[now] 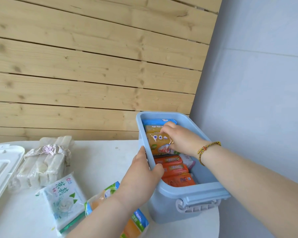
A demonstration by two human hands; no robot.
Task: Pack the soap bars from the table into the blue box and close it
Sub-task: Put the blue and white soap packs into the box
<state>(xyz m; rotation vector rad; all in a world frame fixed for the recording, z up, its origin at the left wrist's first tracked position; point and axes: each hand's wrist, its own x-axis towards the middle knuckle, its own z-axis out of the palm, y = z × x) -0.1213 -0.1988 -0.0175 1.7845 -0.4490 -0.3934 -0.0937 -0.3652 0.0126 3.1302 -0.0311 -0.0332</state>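
At 9 o'clock, against the left edge, a white lid (2,167) lies flat on the white table (100,157). Just beside it toward the centre rests a clear-wrapped bundle of pale soap bars (45,162) tied with a ribbon. Toward 7 o'clock a white and green soap packet (64,200) lies tilted on the table, and just right of it a yellow soap packet (100,198) with a blue end is partly covered by the left forearm; another yellow and blue packet (136,224) shows under that arm at 6 o'clock.

The left hand (143,176) grips the long left wall of the blue box (193,193), thumb hooked inside the rim and fingers curled down the outside. The box stands open at the table's right edge, around 4 o'clock, with a latch handle on its near end. Inside, orange soap bars (174,169) lie at the near end, yellow ones in the middle and a blue one at the far end. The right hand (181,140), a braided bracelet (205,150) on its wrist, reaches into the box, its fingers pinched narrowly on a yellow wrapped soap bar (158,143).
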